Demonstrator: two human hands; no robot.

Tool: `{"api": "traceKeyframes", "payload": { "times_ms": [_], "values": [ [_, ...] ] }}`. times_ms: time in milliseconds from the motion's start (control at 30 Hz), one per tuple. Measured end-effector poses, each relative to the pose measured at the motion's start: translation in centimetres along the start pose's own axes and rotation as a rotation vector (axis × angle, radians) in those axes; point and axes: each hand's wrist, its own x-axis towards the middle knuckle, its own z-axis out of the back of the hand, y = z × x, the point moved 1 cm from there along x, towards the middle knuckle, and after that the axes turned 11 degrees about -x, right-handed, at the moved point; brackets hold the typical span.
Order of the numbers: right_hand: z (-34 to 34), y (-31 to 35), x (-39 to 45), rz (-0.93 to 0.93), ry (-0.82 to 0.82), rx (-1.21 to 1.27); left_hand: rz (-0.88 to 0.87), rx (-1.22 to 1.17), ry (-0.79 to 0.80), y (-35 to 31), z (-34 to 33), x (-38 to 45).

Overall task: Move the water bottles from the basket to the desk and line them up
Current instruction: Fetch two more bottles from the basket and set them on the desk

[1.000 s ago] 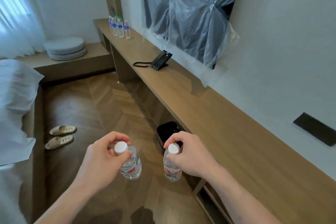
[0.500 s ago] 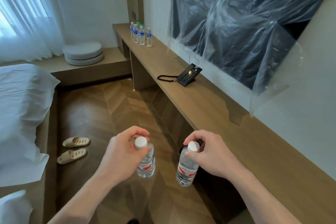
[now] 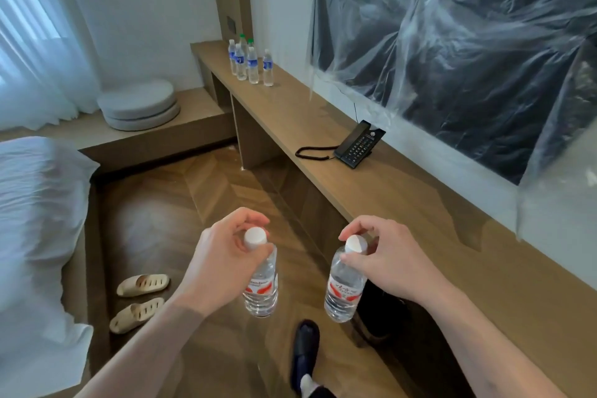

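Observation:
My left hand [image 3: 223, 265] grips a clear water bottle [image 3: 262, 287] with a white cap and red label by its neck, hanging over the wooden floor. A second bottle of the same kind [image 3: 344, 287] hangs from my right hand [image 3: 384, 262], which pinches it at the cap, just left of the long wooden desk [image 3: 403, 197]. At the desk's far end stand several blue-labelled water bottles [image 3: 250, 63] in a group. No basket is in view.
A black telephone [image 3: 360, 144] with a coiled cord lies mid-desk. A plastic-covered screen [image 3: 458, 52] hangs on the wall above. A bed [image 3: 35, 220] is at left, two slippers [image 3: 139, 297] beside it. My dark shoe [image 3: 303, 352] is below. A black bin [image 3: 384, 310] sits under the desk.
The view has advanced along the desk, so the far bottles and the telephone appear closer. Both hands still carry their bottles in the same grip. My foot has come into view.

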Motion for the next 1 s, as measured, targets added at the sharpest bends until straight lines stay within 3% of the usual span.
{"api": "traceKeyframes", "payload": {
  "times_ms": [333,733,1000],
  "values": [
    [-2.1,1.1,18.0,-0.012,0.06,0.03,0.036,0.019,-0.011,3.4,2.3,16.3],
    [-0.3,5.6,39.6,0.083,0.083,0.039,0.056,0.071,-0.148,4.4,7.5,34.5],
    [-1.5,8.2,51.8,0.037,0.115,0.022,0.072,0.034,-0.097,8.2,11.6,47.1]
  ]
}}
